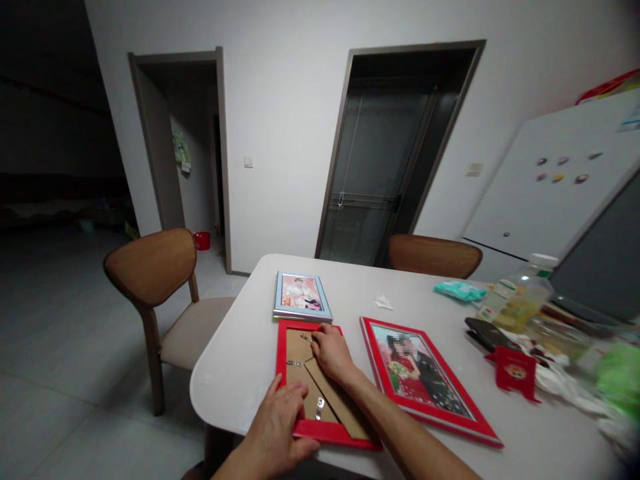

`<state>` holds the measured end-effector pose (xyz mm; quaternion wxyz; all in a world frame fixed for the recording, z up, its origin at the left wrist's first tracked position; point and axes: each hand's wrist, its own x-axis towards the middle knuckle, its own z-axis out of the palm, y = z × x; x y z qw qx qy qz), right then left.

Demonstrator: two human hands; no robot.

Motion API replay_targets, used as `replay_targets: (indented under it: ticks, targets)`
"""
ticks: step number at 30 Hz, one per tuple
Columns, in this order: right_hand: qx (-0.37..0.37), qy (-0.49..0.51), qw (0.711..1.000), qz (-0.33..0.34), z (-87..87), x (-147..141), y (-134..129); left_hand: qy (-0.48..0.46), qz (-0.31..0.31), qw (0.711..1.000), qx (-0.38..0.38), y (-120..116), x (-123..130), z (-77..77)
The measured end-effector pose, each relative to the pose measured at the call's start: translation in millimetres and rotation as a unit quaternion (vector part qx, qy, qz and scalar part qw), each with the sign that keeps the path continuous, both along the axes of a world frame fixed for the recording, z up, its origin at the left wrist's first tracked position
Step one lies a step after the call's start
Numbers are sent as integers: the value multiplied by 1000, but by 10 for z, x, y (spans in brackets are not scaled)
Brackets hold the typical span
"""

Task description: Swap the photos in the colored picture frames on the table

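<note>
A red picture frame (pixel 281 353) lies face down on the white table, its brown backing board (pixel 300 400) and stand leg (pixel 333 400) upward. Small metal clips show on the back. My left hand (pixel 280 423) holds the frame's lower left corner, fingers over the left side and thumb at the bottom edge. At the top, the bent fingers of my right hand (pixel 330 350) are closed at a metal clip (pixel 305 338); their tips are partly hidden. Right of it, a second red frame (pixel 367 340) lies face up with a couple's photo. Beyond, a light blue frame (pixel 303 297) lies face up.
On the table's right are a plastic bottle (pixel 523 293), a black phone-like object (pixel 487 333), a red packet (pixel 515 373), a teal pack (pixel 460 290) and crumpled tissue (pixel 383 303). Wooden chairs stand at the left (pixel 153 267) and far side (pixel 435 255).
</note>
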<state>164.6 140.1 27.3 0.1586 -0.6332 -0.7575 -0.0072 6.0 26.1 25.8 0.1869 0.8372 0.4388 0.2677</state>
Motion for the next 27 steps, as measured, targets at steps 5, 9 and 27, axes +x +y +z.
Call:
replay_targets:
  ticks: [5,9,27]
  targets:
    - [14,-14,1000,-20,-17,-33,49,-3,5,1000,1,-2,2,5]
    - [10,-31,999,-16,-6,-44,91,-1,2,1000,-2,1,7,-3]
    - [26,-15,1000,5,-59,304,8,-7,-3,1000,-13,-17,-11,37]
